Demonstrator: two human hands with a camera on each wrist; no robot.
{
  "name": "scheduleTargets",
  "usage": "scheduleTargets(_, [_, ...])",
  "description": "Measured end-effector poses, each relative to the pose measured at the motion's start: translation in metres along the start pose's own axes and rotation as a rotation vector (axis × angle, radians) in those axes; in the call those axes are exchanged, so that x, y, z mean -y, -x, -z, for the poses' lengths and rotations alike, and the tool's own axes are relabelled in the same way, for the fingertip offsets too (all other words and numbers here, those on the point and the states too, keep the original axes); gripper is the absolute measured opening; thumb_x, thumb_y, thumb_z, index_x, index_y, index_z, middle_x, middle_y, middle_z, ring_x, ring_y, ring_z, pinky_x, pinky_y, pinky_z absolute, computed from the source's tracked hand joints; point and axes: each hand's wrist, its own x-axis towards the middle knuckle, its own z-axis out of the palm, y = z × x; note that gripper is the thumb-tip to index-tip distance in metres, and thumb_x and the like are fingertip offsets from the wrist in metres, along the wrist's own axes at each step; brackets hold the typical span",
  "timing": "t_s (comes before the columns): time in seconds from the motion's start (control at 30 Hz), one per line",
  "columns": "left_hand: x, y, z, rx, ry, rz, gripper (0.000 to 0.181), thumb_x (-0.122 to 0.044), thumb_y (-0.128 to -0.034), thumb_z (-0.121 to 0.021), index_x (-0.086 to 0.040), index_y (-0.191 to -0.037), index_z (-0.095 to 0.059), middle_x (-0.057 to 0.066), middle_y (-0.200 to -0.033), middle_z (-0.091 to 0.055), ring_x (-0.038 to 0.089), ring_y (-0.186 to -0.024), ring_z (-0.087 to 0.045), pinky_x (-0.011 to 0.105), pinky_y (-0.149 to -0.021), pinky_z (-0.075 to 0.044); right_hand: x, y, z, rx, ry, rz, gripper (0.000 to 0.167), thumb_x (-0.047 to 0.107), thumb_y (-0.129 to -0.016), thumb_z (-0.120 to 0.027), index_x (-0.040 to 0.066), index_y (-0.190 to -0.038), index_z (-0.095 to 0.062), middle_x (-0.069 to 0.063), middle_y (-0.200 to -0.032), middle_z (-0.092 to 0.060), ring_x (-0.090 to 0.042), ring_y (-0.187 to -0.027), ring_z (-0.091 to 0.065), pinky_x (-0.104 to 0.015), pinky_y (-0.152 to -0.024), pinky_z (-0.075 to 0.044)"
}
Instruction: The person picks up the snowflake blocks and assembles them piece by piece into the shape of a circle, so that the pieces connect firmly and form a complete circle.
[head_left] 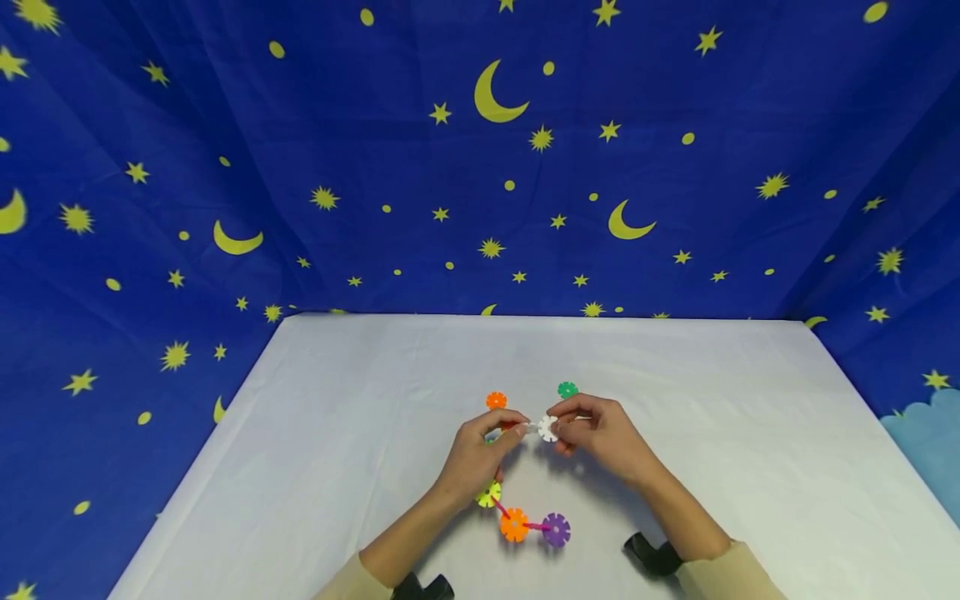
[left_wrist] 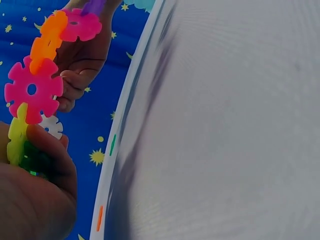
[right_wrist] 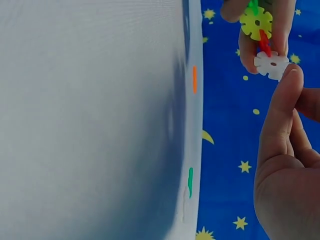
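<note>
My left hand (head_left: 480, 457) holds a chain of notched plastic discs. Below it in the head view hang a yellow disc (head_left: 489, 495), an orange disc (head_left: 514, 525) and a purple disc (head_left: 557, 530), linked by pink discs (left_wrist: 33, 90) seen edge-on from above. A whitish piece (head_left: 532, 427) shows edge-on at the left fingertips. Right beside it, my right hand (head_left: 600, 433) pinches a white disc (head_left: 548, 428) between thumb and fingers. In the right wrist view a white disc (right_wrist: 271, 65) meets a red disc (right_wrist: 264, 44). Fingers cover part of the chain.
Beyond the hands, a loose orange disc (head_left: 497, 401) and a green disc (head_left: 567, 390) lie on the white-covered table (head_left: 360, 383). Black wrist devices (head_left: 651, 557) sit by the forearms. Blue cloth (head_left: 420, 167) with stars and moons surrounds the table's back and sides.
</note>
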Motion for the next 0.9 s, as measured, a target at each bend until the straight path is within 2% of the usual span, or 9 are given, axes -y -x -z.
scheduleTargets(0.2, [0.002, 0.001, -0.002, 0.000, -0.028, -0.044, 0.013, -0.033, -0.0953, -0.061, -0.024, -0.101, -0.068, -0.002, -0.106, -0.062, 0.014, -0.036, -0.041, 0.028, -0.035, -0.042, 0.003, 0.002, -0.006, 0.008, -0.026, -0.002, 0.025, 0.008, -0.091, -0.065, -0.009, -0.108, -0.060, -0.022, -0.081, -0.067, -0.030, -0.067, -0.066, -0.036, -0.070, -0.056])
scheduleTargets(0.33, [0.001, 0.002, -0.003, -0.010, -0.044, -0.071, 0.010, -0.030, -0.0961, -0.060, -0.025, -0.099, -0.068, -0.003, -0.104, -0.062, 0.014, -0.036, -0.041, 0.029, -0.036, -0.043, 0.005, 0.002, -0.010, 0.000, -0.029, -0.006, 0.026, 0.007, -0.091, -0.065, -0.010, -0.109, -0.059, -0.023, -0.080, -0.067, -0.031, -0.067, -0.067, -0.035, -0.069, -0.056])
scheduleTargets(0.47, [-0.002, 0.003, -0.003, -0.005, -0.043, -0.083, 0.013, -0.031, -0.0966, -0.059, -0.023, -0.104, -0.066, -0.001, -0.109, -0.062, 0.016, -0.039, -0.043, 0.030, -0.038, -0.045, 0.009, 0.003, -0.011, -0.024, -0.046, 0.002, 0.025, 0.007, -0.091, -0.065, -0.009, -0.109, -0.060, -0.026, -0.081, -0.066, -0.034, -0.068, -0.066, -0.036, -0.067, -0.056])
scheduleTargets(0.67, [-0.013, 0.003, -0.003, 0.036, 0.061, 0.030, 0.042, -0.030, -0.0961, -0.061, -0.023, -0.134, -0.046, 0.014, -0.129, -0.055, 0.018, -0.041, -0.050, 0.029, -0.042, -0.048, 0.009, 0.003, -0.011, -0.101, -0.085, 0.007, 0.027, 0.009, -0.091, -0.066, -0.007, -0.112, -0.061, -0.024, -0.089, -0.065, -0.028, -0.070, -0.066, -0.039, -0.068, -0.057])
scheduleTargets(0.77, [-0.013, 0.001, -0.001, 0.050, 0.122, 0.061, 0.048, -0.029, -0.0956, -0.062, -0.020, -0.138, -0.041, 0.018, -0.132, -0.052, 0.021, -0.043, -0.055, 0.033, -0.044, -0.051, 0.007, 0.002, -0.012, -0.142, -0.098, 0.000, 0.027, 0.012, -0.090, -0.069, -0.005, -0.110, -0.063, -0.022, -0.088, -0.066, -0.033, -0.072, -0.066, -0.040, -0.069, -0.057])
scheduleTargets(0.9, [-0.005, 0.000, -0.001, 0.087, 0.154, 0.059, 0.049, -0.031, -0.0949, -0.062, -0.013, -0.137, -0.043, 0.014, -0.124, -0.056, 0.024, -0.044, -0.057, 0.041, -0.045, -0.053, 0.002, 0.001, -0.012, -0.138, -0.082, -0.025, 0.024, 0.015, -0.090, -0.069, -0.002, -0.107, -0.067, -0.023, -0.085, -0.067, -0.038, -0.075, -0.066, -0.042, -0.071, -0.056])
